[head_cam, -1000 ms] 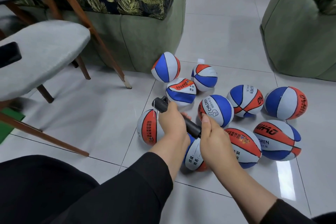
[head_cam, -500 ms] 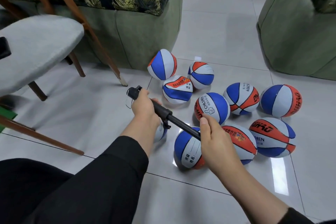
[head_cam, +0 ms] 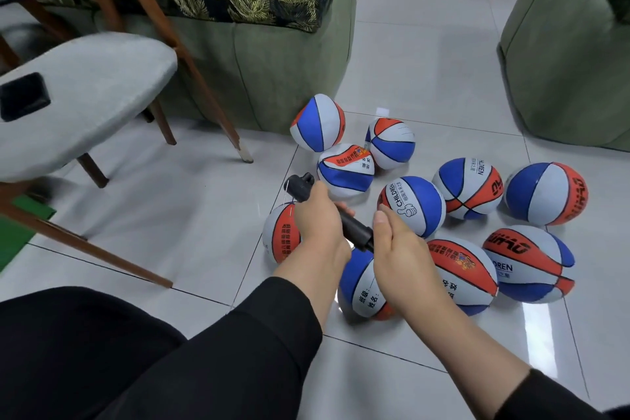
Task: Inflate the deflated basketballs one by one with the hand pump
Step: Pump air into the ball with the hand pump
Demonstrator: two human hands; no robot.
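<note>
Several small red, white and blue basketballs lie clustered on the tiled floor. A black hand pump (head_cam: 354,227) slants down to the nearest ball (head_cam: 363,290), which sits under my hands. My left hand (head_cam: 315,215) is closed around the pump's handle end, whose black tip (head_cam: 300,185) sticks out. My right hand (head_cam: 397,245) grips the pump's lower end against that ball. The pump is pushed in, with no shaft showing. Some balls at the back, like the one at the sofa (head_cam: 317,123), look dented and soft.
A green sofa (head_cam: 289,61) with a leaf-print cushion stands behind the balls. A second green seat (head_cam: 562,44) is at the right. A grey chair (head_cam: 78,92) with wooden legs stands at the left, a black object (head_cam: 24,95) on its seat. My dark-clothed knee fills the lower left.
My left hand has pushed the pump handle back in toward my right hand; half a second ago the shaft was drawn out. The right hand and the ball stayed in place.
</note>
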